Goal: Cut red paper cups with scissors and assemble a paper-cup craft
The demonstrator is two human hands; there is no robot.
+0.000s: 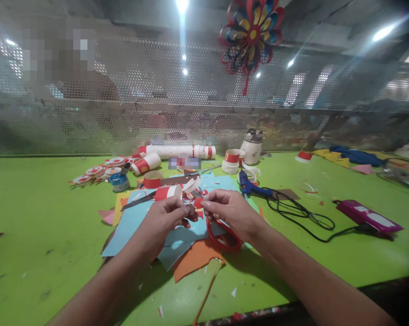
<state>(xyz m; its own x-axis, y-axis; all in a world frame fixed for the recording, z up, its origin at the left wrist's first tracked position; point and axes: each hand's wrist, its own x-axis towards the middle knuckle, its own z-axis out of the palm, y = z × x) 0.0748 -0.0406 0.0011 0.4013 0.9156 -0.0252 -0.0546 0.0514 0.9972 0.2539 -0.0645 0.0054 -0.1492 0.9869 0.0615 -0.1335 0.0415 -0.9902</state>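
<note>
- Small red piece (198,203) between the two hands, above the blue paper (136,233) on the desk (48,271); looks roundish, long axis unclear.
- Lies just left of the right hand (226,210), the nearer one; that grip is narrow, thumb and forefinger apparently pinching its edge.
- Left hand (172,213) just beside, fingers curled inward; cannot tell whether it holds anything.
- Both forearms angle inward; red scissor handles (236,246) below right hand.
</note>
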